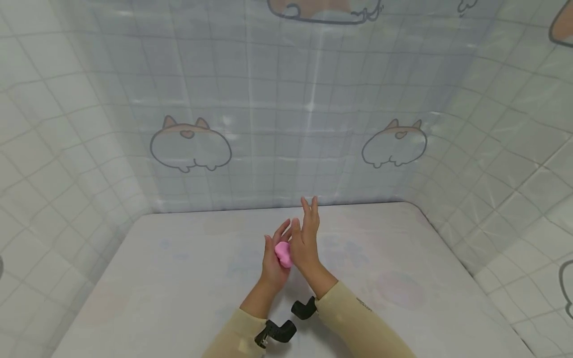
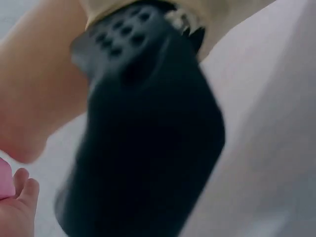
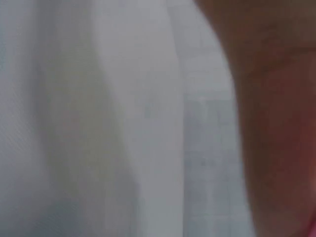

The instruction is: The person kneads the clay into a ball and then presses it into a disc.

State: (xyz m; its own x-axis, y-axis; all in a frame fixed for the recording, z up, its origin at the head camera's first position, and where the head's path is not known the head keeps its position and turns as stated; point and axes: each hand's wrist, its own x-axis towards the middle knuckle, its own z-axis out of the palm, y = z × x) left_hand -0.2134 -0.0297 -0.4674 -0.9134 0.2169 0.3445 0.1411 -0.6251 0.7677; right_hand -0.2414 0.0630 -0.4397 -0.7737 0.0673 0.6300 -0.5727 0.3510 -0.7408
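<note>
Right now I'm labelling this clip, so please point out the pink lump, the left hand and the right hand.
pink lump (image 1: pixel 283 252), head view, on its visible pink middle between the palms.
left hand (image 1: pixel 271 263), head view, on the palm.
right hand (image 1: pixel 305 243), head view, on the back of the hand.

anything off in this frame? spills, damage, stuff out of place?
Nothing stands out. The soft pink lump sits pressed between the left hand and right hand, above the white patterned table. No spill or damage shows on it. Both wrist views are blurred at close range, so they add little.
</note>
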